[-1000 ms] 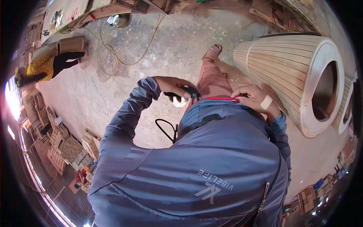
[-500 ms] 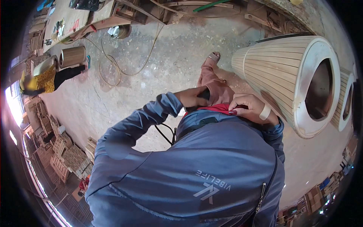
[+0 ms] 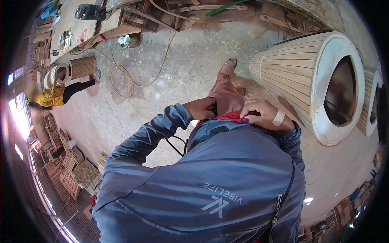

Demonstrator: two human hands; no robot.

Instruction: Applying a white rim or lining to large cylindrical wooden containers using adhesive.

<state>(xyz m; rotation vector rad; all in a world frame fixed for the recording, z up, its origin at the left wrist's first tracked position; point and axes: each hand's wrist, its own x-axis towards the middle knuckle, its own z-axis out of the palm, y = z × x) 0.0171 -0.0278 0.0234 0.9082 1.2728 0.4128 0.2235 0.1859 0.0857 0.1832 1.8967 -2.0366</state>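
Right hand (image 3: pixel 263 115) pinches the red collar (image 3: pixel 231 116); left hand (image 3: pixel 200 108) grips a dark object (image 3: pixel 213 109).

Open floor (image 3: pixel 178 77) left of slatted drum (image 3: pixel 291 77)

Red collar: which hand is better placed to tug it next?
Right, probably. The right hand has its fingertips on the red collar. The left hand sits beside the collar, curled around a dark object, so it looks occupied.

Daylight is pouring through windows (image 3: pixel 16 117) on the left — spreading over a dusty concrete floor (image 3: pixel 194 60) and stacked crates (image 3: pixel 77 174).
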